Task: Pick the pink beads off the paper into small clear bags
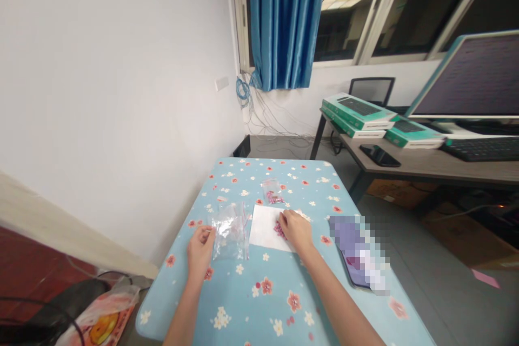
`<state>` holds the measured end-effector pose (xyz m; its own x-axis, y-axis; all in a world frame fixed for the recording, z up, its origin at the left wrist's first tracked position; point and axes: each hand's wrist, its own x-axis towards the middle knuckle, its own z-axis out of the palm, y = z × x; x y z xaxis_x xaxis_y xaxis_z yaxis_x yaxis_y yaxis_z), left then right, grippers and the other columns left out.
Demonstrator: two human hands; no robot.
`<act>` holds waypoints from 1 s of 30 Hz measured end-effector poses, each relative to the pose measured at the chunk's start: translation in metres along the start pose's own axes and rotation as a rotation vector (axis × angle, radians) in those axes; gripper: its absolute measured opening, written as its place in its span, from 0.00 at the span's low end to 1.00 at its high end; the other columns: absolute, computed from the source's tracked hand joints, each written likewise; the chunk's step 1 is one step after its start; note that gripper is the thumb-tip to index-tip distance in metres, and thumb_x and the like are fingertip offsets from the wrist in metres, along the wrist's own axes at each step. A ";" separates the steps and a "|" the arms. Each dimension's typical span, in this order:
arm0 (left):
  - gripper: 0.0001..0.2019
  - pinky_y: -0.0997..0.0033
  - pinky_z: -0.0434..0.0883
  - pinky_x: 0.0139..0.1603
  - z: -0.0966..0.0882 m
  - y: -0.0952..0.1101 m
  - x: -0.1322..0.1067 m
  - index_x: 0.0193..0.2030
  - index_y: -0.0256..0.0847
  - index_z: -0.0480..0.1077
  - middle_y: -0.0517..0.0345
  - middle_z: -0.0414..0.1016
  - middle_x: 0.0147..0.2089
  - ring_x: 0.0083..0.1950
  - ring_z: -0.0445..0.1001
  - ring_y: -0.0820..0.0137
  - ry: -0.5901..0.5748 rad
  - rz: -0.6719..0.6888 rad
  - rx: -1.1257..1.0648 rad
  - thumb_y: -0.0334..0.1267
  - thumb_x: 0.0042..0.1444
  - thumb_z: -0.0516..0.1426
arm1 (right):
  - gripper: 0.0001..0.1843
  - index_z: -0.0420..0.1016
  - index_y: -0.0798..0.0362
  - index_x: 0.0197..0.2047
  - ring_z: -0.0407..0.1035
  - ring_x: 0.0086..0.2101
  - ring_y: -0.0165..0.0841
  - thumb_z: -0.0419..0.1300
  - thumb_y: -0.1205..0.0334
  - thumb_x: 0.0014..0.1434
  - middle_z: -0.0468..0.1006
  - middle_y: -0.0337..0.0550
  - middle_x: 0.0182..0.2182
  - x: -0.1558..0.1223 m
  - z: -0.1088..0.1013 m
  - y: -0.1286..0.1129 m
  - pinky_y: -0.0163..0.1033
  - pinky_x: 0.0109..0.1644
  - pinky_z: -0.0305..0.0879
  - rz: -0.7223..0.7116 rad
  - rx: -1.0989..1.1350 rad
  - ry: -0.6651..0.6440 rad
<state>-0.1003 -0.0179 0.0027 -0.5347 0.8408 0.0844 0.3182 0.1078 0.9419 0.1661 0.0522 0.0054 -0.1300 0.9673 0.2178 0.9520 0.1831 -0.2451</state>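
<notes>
My left hand (201, 248) is beside the left edge of a clear plastic zip bag (229, 232). Its fingers are pinched together, and whatever they hold is too small to make out. Over a white sheet of paper (263, 227) is my right hand (297, 228), its fingertips closed at a small heap of pink beads (279, 229). Whether a bead is between those fingertips is hidden. Behind the paper lies a second, smaller clear bag (272, 190) with pink pieces inside.
A flowered blue cloth covers the table (227, 303). On its right side lies a phone or tablet (357, 254), partly blurred. A desk at the right carries green keyboard boxes (359, 111), a black phone (380, 155) and a monitor (474, 78). A white wall (121, 92) borders the left.
</notes>
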 end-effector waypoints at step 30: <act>0.17 0.61 0.63 0.54 0.154 0.090 0.046 0.51 0.40 0.68 0.50 0.71 0.52 0.53 0.67 0.60 -0.481 0.735 0.604 0.40 0.55 0.57 | 0.13 0.68 0.53 0.30 0.55 0.16 0.23 0.58 0.52 0.49 0.68 0.33 0.17 -0.014 -0.030 0.030 0.30 0.20 0.48 0.758 1.484 0.680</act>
<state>0.0237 0.1122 0.0414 0.2700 0.9134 0.3045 0.8431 -0.3771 0.3835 0.2047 0.0388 0.0235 0.6597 0.7424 -0.1169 -0.3220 0.1387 -0.9365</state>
